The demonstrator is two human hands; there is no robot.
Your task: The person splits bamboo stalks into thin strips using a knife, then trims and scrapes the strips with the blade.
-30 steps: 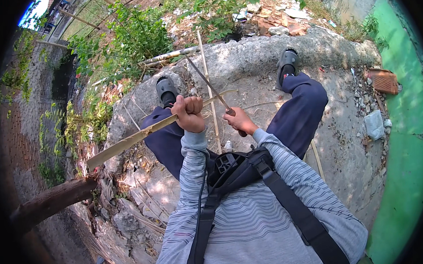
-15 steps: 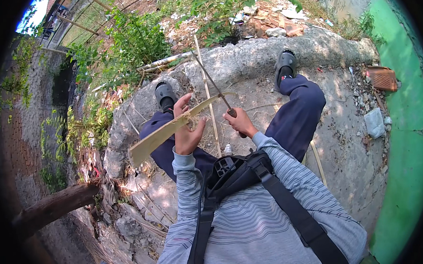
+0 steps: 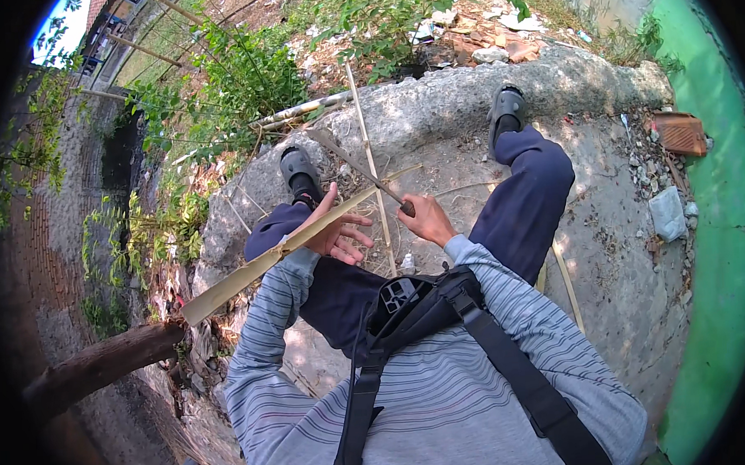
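My right hand (image 3: 428, 219) is closed around the dark handle of a long knife (image 3: 348, 159), whose blade points up and left. The blade crosses a split bamboo strip (image 3: 241, 276), wide at its lower left end and thin toward the upper right. Along the strip's middle the surface looks frayed. My left hand (image 3: 339, 236) is open, with fingers spread and thumb raised, and the strip passes across its palm. I cannot tell how firmly it rests there. A narrow bamboo stick (image 3: 367, 141) stretches between my feet, beyond the knife.
Around me is rough concrete ground (image 3: 617, 305). A thick log (image 3: 104, 360) juts in at left. A green wall (image 3: 712, 301) runs along the right, near a brown plastic container (image 3: 680, 133) and a pale bag (image 3: 667, 215). Leafy plants (image 3: 254, 80) and rubble lie past the stone edge.
The bamboo strip has shifted down and left. My left hand has turned and its fingers have spread. The knife blade has swung left and lower, while my right hand stays nearly in place.
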